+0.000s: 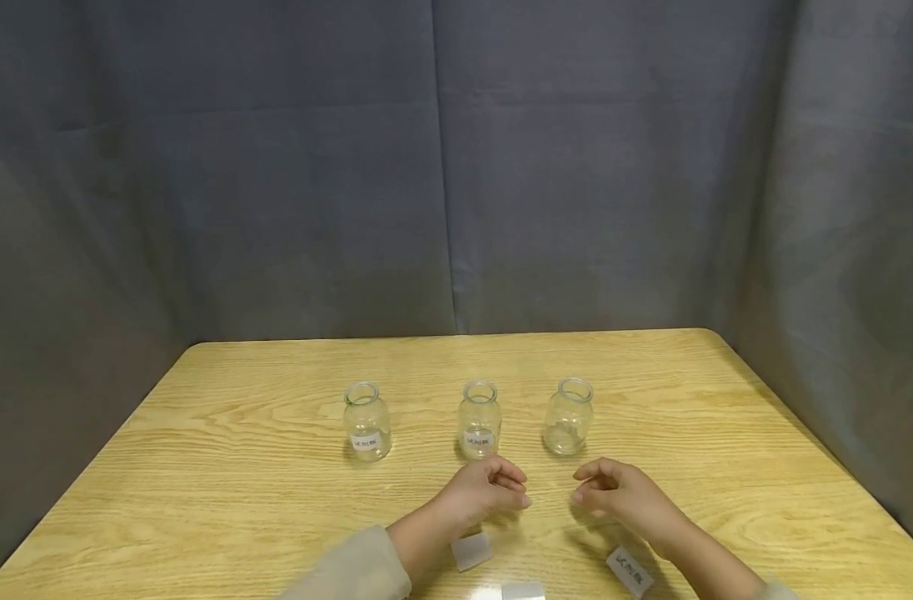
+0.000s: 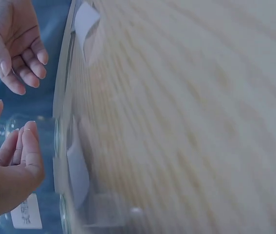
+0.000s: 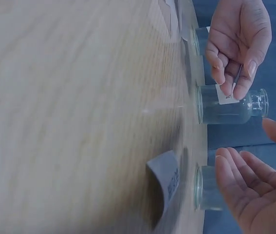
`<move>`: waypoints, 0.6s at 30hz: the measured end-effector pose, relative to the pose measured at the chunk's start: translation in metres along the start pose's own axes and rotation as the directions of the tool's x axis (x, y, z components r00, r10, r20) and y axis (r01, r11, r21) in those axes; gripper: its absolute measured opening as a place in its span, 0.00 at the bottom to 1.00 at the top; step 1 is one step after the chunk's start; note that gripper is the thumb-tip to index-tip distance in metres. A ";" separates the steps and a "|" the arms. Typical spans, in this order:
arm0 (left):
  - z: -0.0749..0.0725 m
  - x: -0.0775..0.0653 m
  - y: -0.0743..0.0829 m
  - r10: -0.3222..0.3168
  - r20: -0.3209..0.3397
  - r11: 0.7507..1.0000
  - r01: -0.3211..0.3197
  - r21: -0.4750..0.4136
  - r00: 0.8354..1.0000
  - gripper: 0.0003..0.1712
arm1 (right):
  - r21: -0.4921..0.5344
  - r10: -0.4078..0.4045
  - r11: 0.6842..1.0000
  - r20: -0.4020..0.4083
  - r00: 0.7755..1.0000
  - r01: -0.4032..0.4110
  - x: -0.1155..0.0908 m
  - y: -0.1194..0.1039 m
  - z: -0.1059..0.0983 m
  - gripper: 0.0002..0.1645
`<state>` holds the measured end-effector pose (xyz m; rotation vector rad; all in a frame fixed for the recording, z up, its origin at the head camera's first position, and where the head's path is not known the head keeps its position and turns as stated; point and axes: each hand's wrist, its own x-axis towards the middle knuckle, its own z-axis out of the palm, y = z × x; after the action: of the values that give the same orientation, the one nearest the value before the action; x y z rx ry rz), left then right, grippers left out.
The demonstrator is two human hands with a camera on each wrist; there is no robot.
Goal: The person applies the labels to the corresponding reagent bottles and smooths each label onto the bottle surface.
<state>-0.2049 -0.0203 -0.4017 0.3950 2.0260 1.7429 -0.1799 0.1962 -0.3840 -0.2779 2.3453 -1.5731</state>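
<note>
Three clear glass jars stand upright in a row: the left jar [image 1: 367, 421] and the middle jar [image 1: 480, 417] carry white labels with dark handwriting, while the right jar [image 1: 569, 417] shows no label. My left hand [image 1: 482, 493] hovers in front of the middle jar, fingers loosely bent and holding nothing visible. Opposite it, below the right jar, my right hand [image 1: 625, 497] is held with relaxed fingers and nothing in them. A written label [image 1: 630, 572] lies beneath the right forearm, curling up from the table in the right wrist view. Beside the left wrist lies a blank-looking white slip [image 1: 471, 551].
Another pale slip [image 1: 523, 591] lies at the bottom edge of the head view, beside a bright reflection. The wood-grain table [image 1: 202, 467] is bordered by dark cloth curtains [image 1: 299, 183] behind and at both sides.
</note>
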 end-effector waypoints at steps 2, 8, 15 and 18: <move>0.004 0.001 0.000 -0.006 0.017 1.000 0.006 0.012 1.000 0.16 | 0.005 0.006 1.000 0.002 1.000 -0.006 -0.003 0.001 -0.002 0.29; 0.014 0.001 0.004 -0.014 0.086 0.999 0.010 0.047 0.996 0.15 | -0.001 0.031 1.000 0.012 0.999 -0.031 -0.016 0.008 -0.009 0.28; 0.026 0.002 0.007 -0.030 0.161 0.999 0.022 0.050 0.987 0.16 | 0.005 0.085 0.996 0.032 0.996 -0.085 -0.031 0.016 -0.018 0.26; 0.031 0.002 0.007 -0.052 0.173 0.998 0.046 0.041 0.984 0.15 | 0.042 0.111 0.993 0.055 0.992 -0.113 -0.036 0.018 -0.021 0.25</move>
<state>-0.1919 0.0089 -0.3989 0.4869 1.9300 1.5855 -0.1531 0.2332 -0.3885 -0.1716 2.2416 -1.5450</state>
